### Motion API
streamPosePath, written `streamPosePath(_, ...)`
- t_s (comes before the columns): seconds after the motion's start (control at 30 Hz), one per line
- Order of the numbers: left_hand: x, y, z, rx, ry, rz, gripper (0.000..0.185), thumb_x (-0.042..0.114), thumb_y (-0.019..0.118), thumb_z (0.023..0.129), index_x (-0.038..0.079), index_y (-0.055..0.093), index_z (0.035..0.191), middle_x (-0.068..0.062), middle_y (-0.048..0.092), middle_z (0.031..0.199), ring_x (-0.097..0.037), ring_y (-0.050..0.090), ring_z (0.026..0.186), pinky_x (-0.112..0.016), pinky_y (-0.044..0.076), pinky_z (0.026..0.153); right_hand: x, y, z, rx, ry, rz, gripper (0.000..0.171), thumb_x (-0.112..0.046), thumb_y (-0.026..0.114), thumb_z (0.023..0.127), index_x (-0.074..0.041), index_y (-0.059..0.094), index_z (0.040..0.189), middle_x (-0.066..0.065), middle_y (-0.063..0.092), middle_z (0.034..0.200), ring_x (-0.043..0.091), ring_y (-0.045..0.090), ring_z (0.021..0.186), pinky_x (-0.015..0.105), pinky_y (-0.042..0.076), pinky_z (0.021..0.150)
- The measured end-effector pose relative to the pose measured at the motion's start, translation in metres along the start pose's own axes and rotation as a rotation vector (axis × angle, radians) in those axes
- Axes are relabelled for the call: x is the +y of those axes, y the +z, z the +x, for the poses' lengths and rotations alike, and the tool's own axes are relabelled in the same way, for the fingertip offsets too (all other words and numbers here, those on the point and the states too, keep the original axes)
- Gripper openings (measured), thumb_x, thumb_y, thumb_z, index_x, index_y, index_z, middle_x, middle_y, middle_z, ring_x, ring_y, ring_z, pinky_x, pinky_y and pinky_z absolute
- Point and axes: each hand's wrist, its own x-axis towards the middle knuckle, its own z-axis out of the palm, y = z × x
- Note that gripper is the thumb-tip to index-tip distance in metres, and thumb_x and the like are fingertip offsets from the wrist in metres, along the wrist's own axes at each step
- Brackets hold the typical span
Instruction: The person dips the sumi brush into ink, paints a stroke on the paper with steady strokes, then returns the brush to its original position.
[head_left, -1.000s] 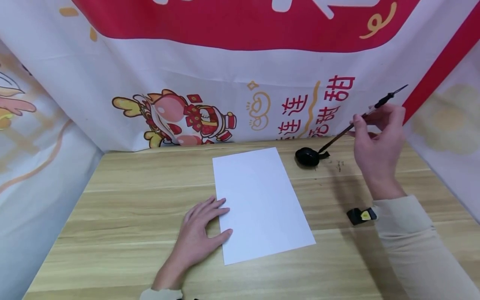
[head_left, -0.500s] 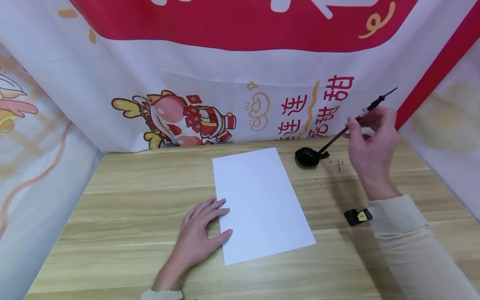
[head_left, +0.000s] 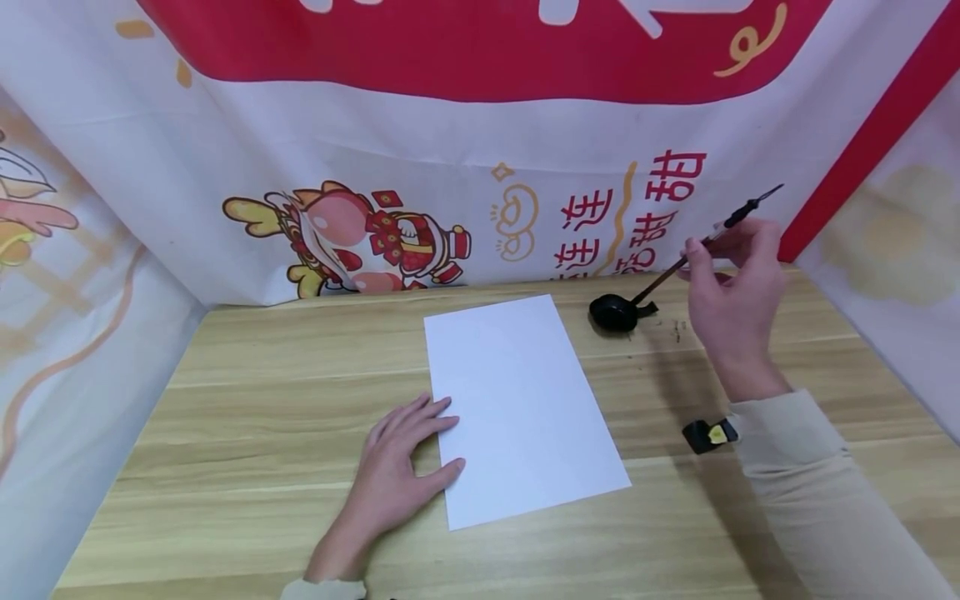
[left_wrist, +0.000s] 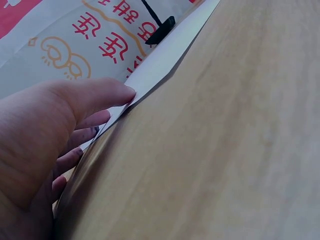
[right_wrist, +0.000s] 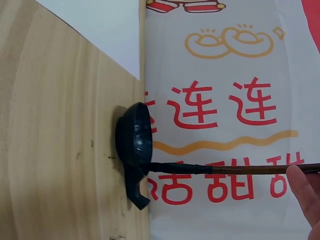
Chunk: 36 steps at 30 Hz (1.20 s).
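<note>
A blank white sheet of paper (head_left: 528,408) lies at a slant on the wooden table. My left hand (head_left: 401,471) rests flat along its left edge, fingers spread and fingertips on the paper. Between thumb and fingers, my right hand (head_left: 738,304) pinches a brown writing brush (right_wrist: 245,170) above the table's right side. Its dark lower end meets the rim of a small black ink dish (right_wrist: 132,137), and the bristles are hidden there. A short spout-like handle sticks out from the dish. In the left wrist view, the thumb (left_wrist: 107,95) presses the paper's edge.
A printed cloth (head_left: 420,133) in white and red hangs right behind the table's back edge, with more cloth at both sides. Small dark ink marks (head_left: 678,331) spot the table beside the dish. A black strap piece (head_left: 703,436) juts from the right cuff.
My right hand has shifted left and slightly down with the brush, whose lower end stays at the ink dish. My left hand and the paper have not moved.
</note>
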Motion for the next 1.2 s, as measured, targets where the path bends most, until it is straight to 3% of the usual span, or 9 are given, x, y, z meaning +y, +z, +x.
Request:
streamPosePath(0.33,-0.001,0.0,0.0,0.011,0.008,-0.014,0.052,0.032,0.088,0.086,0.021,0.075,0.135,0.004,0.059,0.16,-0.031,0.046,0.157,-0.068,0.023,0.127,-0.006,-0.002,0.005,0.035,-0.034,0.018,0.03,-0.028,0.067,0.107,-0.013,0.058,0.132,-0.03,0.061,0.111,-0.001,0.069,0.102,0.007,0.055,0.076)
streamPosePath(0.5,0.0,0.001,0.0,0.009,0.009,-0.013,0.052,0.032,0.088,0.086,0.021,0.075,0.135,0.004,0.059,0.161,-0.031,0.046,0.157,-0.068,0.023,0.127,-0.003,0.001,0.0,-0.007,-0.03,-0.01,0.029,-0.032,0.065,0.107,-0.018,0.057,0.132,-0.007,0.07,0.119,-0.002,0.069,0.104,0.006,0.055,0.077)
streamPosePath(0.6,0.0,0.002,0.0,0.004,0.005,-0.013,0.052,0.033,0.088,0.086,0.022,0.074,0.136,0.005,0.059,0.161,-0.031,0.045,0.158,-0.067,0.023,0.128,0.001,0.0,-0.001,-0.005,-0.03,-0.016,0.03,-0.03,0.066,0.107,-0.016,0.057,0.132,-0.012,0.068,0.116,-0.004,0.068,0.104,0.005,0.054,0.077)
streamPosePath(0.73,-0.001,0.001,0.0,-0.002,0.003,-0.01,0.052,0.033,0.088,0.087,0.023,0.074,0.136,0.006,0.058,0.161,-0.03,0.045,0.158,-0.067,0.023,0.127,0.0,-0.001,0.003,0.023,-0.047,-0.001,0.031,-0.028,0.067,0.107,-0.011,0.058,0.131,-0.034,0.057,0.11,-0.005,0.068,0.101,0.006,0.054,0.076)
streamPosePath(0.8,-0.001,0.001,0.001,-0.003,0.003,-0.008,0.052,0.034,0.087,0.087,0.023,0.074,0.136,0.006,0.058,0.162,-0.03,0.044,0.158,-0.068,0.024,0.127,-0.003,-0.001,0.004,0.036,-0.054,-0.003,0.032,-0.029,0.067,0.107,-0.01,0.059,0.131,-0.033,0.058,0.109,-0.005,0.068,0.101,0.006,0.054,0.075)
streamPosePath(1.03,0.0,-0.001,0.001,-0.002,0.002,-0.014,0.051,0.033,0.087,0.087,0.023,0.074,0.136,0.005,0.059,0.161,-0.031,0.045,0.158,-0.068,0.024,0.127,-0.006,0.011,0.004,0.007,-0.063,-0.009,0.033,-0.026,0.067,0.107,-0.006,0.058,0.132,0.0,0.07,0.118,-0.007,0.066,0.103,0.006,0.053,0.076)
streamPosePath(1.2,0.0,-0.001,0.001,-0.002,0.003,-0.018,0.052,0.033,0.088,0.087,0.021,0.074,0.136,0.005,0.058,0.161,-0.03,0.045,0.158,-0.067,0.023,0.127,-0.005,0.018,0.005,-0.003,-0.072,-0.03,0.031,-0.025,0.067,0.108,-0.008,0.058,0.132,0.008,0.07,0.12,-0.009,0.062,0.103,0.007,0.05,0.075)
